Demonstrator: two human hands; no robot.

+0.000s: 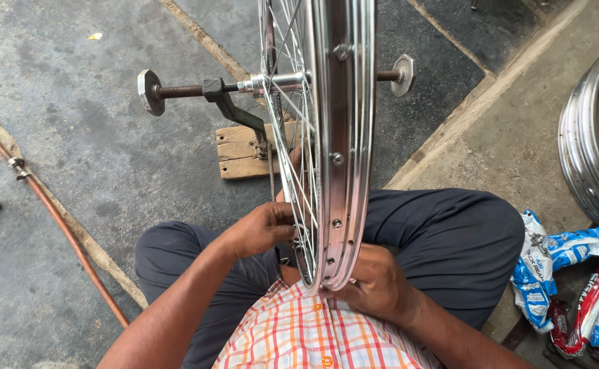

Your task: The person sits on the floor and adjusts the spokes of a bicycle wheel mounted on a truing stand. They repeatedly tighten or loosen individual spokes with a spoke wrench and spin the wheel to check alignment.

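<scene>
Gripping the rim of a spoked wheel, right hand closed at its lower edge; left hand fingers pinched on spokes near the rim.

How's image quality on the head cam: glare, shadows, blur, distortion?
Head view: even daylight, soft shadows only. Bright glare streaks along the chrome wheel rim and the spare rims at right. Wide-angle lens stretches the rim toward the top edge. Left hand at the spokes and right hand on the rim are sharp, without motion blur; the checked shirt at the bottom is slightly soft.
</scene>
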